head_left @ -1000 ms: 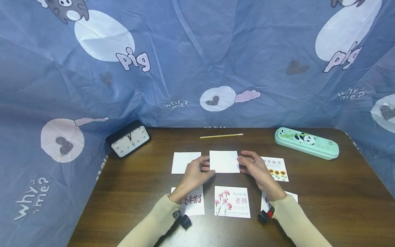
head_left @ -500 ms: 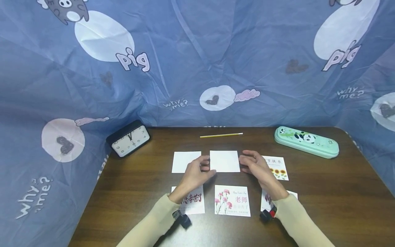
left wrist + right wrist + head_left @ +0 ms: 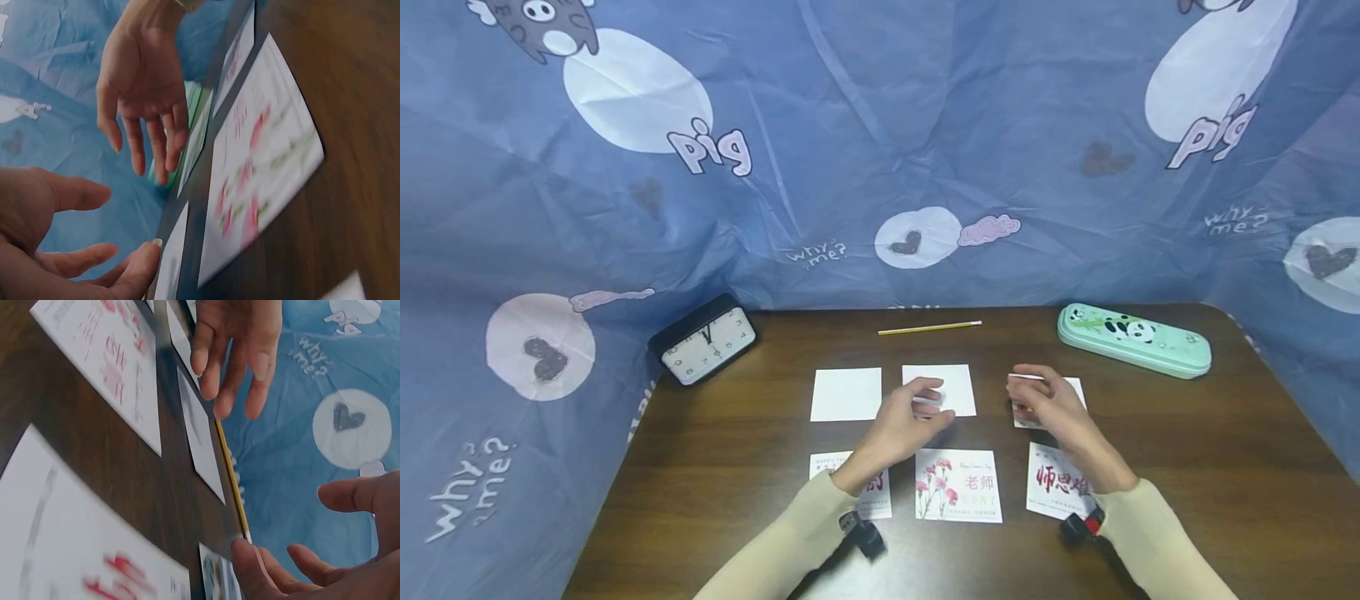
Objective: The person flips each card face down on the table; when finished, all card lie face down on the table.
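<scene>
Two grips, both released: left grip partly over the blank card, right grip over a printed card. Blank card lies flat on the desk, one o'clock from the nearer left grip, long axis nine to three.

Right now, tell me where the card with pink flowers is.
In the head view, the card with pink flowers is in the middle of the near row, between two cards with dark red writing.
</scene>
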A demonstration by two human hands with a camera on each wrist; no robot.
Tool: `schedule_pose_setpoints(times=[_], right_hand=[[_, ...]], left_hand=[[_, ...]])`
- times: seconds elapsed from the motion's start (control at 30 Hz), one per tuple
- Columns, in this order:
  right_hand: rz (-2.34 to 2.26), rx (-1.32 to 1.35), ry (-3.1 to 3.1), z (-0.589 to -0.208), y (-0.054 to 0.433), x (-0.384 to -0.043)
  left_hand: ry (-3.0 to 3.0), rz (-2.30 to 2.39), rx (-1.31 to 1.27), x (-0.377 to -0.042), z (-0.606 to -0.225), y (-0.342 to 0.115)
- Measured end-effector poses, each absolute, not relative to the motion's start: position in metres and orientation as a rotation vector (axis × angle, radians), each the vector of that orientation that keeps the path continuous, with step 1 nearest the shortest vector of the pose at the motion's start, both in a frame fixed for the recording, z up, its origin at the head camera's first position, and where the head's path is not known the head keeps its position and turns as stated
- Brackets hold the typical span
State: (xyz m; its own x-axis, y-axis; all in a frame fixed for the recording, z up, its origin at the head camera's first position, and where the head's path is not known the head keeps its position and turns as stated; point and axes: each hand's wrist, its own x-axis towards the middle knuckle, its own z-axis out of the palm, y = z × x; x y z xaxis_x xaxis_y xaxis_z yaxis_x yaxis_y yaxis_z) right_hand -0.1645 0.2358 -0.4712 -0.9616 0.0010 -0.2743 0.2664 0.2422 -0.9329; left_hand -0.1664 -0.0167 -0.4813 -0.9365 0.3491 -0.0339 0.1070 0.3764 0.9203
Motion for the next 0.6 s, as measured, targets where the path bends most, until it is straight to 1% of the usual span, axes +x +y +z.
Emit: schedule_pose_setpoints(times=[0.33,0.6], right_hand=[[-1.749,0.276,2.375,-0.474,0.264,-0.152],[-1.659,0.276,2.453,-0.473,0.291,-0.139]], left_hand=[[2.332,1.564,0.435,-0.161,-0.481,0.017],[2.214,1.475,0.428,-0.163,-0.481,0.038]])
